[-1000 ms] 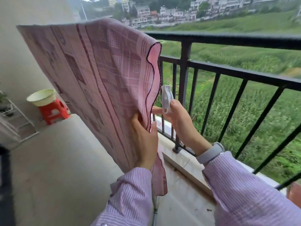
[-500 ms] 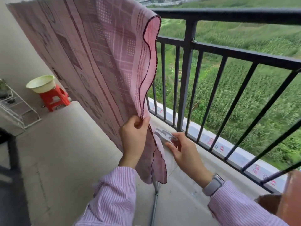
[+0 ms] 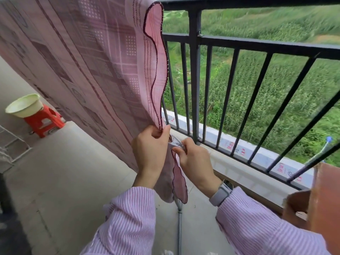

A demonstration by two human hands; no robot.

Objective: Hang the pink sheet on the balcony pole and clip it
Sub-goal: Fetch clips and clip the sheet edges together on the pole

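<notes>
The pink sheet (image 3: 88,61) is seen hanging in a wide checked panel across the left and middle of the view, its top running out of frame, so the pole it hangs from cannot be made out. Its dark-stitched edge is draped in waves down beside the black balcony railing (image 3: 195,70), and a green field is seen through the bars. The concrete floor (image 3: 60,181) is spread below, with a grey metal rod (image 3: 179,223) lying on it under the sheet's lowest corner.

At the left wall a red stool (image 3: 44,122) is placed, and a pale green basin (image 3: 24,105) is set on top of it. Part of a white wire rack (image 3: 12,148) is caught at the left border.

The sheet's edge is pinched low down by the left hand (image 3: 150,153), thumb and fingers closed on the hem. Just beside it, the right hand (image 3: 195,161) is closed around a pale clip (image 3: 175,143), pressed up against the same edge; whether the clip is already biting the cloth cannot be told. A grey watch (image 3: 221,192) is worn on the right wrist, above a striped sleeve.
</notes>
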